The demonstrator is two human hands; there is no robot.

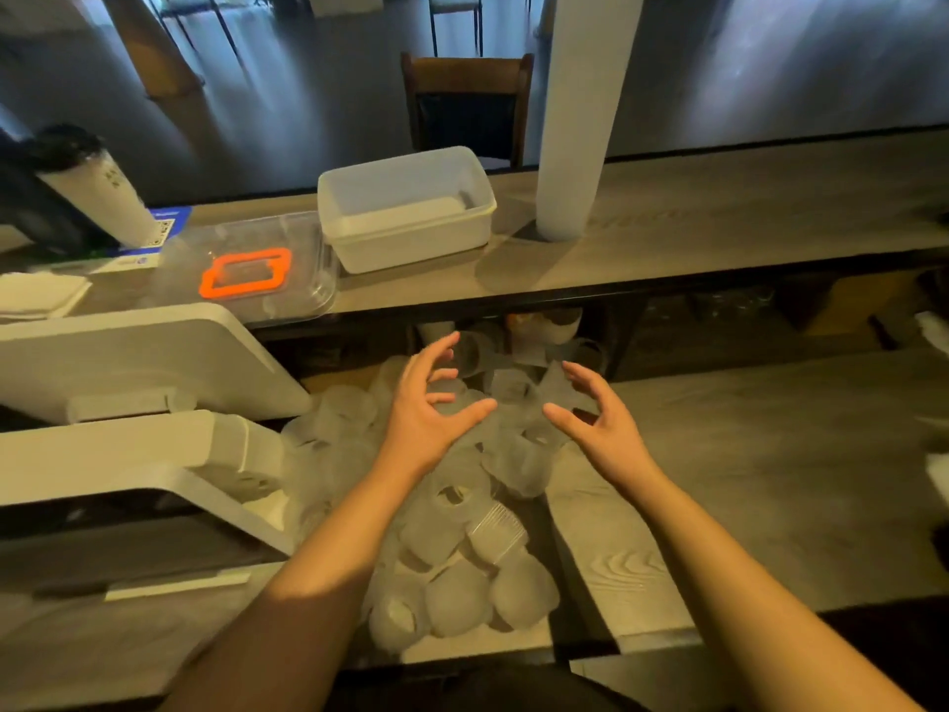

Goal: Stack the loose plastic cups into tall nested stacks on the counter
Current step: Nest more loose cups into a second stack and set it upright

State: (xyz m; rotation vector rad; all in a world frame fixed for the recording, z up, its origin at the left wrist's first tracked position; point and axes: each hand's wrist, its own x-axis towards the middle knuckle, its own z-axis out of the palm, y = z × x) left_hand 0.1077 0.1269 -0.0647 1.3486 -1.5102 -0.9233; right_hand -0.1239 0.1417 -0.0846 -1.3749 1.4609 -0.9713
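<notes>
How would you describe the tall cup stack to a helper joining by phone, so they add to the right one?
Find the upper counter beyond the cup pile. Right of the empty white tub rises the tall stack of nested cups, a frosted white column running out of view, the only upright stack there.

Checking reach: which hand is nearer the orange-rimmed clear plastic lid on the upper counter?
Left. The left hand hovers below-right of the orange-rimmed clear plastic lid; the right hand is farther right.

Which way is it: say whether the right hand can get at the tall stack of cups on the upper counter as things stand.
Probably yes. The right hand hovers open over the loose cups, holding nothing, and the tall stack stands on the upper counter with bare surface around its base and nothing between.
</notes>
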